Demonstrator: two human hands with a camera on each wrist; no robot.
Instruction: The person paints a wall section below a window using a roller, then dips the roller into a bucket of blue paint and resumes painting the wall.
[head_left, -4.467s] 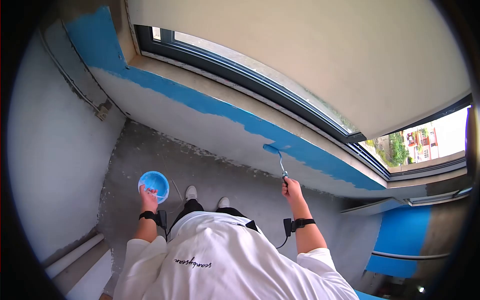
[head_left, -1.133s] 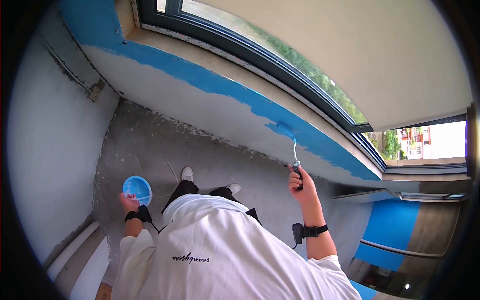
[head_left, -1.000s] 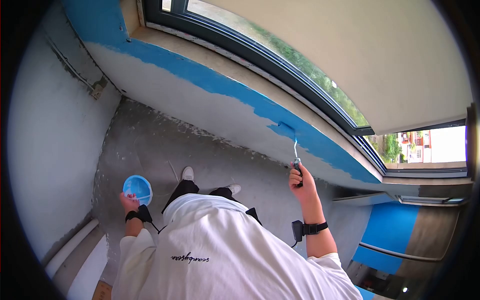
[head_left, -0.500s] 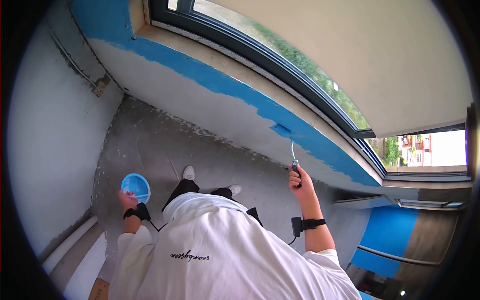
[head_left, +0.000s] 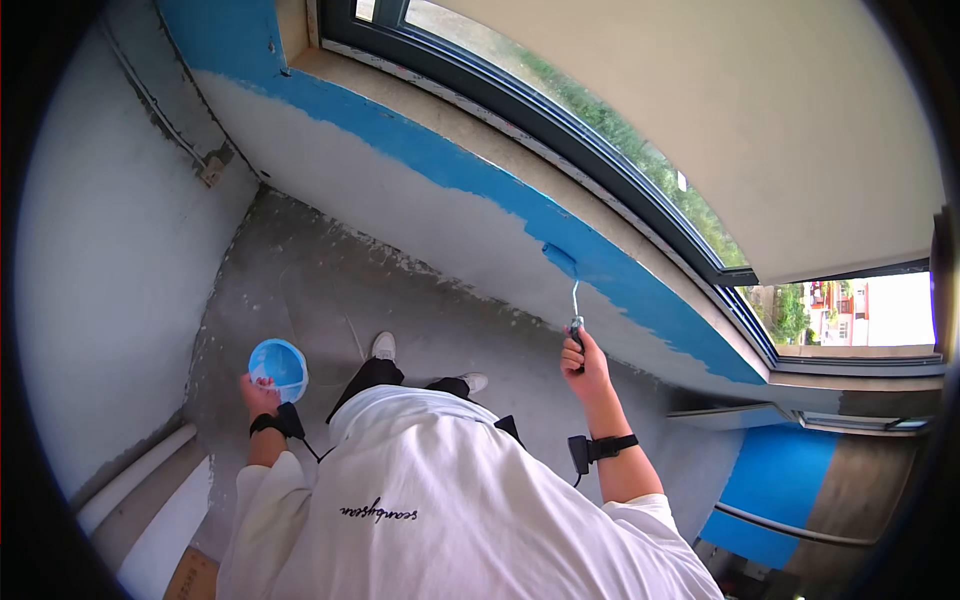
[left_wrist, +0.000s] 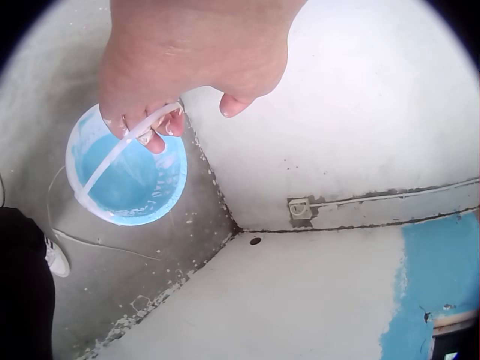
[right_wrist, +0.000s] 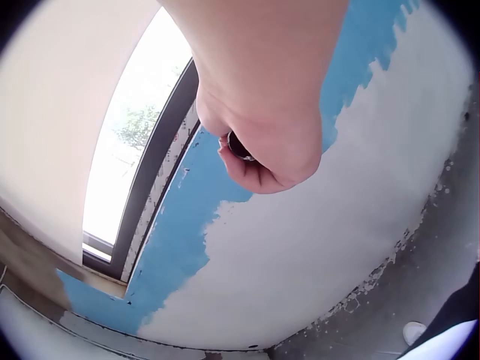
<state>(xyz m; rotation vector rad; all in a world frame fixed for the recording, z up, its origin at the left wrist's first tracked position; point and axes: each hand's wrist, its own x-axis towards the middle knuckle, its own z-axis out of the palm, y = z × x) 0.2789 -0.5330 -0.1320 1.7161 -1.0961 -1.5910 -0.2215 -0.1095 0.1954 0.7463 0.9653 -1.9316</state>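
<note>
Head view: the right grip [head_left: 584,361] is holding the paint roller [head_left: 561,260] ahead, probably light and stiff. Left wrist view: the left grip [left_wrist: 193,64] is carrying the plastic bucket [left_wrist: 73,166] below, likely swinging. Right wrist view: fingers [right_wrist: 256,178] are enclosing the handle [right_wrist: 238,147], the best place.

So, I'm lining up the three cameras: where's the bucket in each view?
Head: the bucket is left, below mid-height, at the left hand.
Left wrist: the bucket is left of centre, partly behind the fingers.
Right wrist: not in it.
Shared landmark: blue paint beside the window, diagonal in head and right wrist, lower right in left wrist.
</note>
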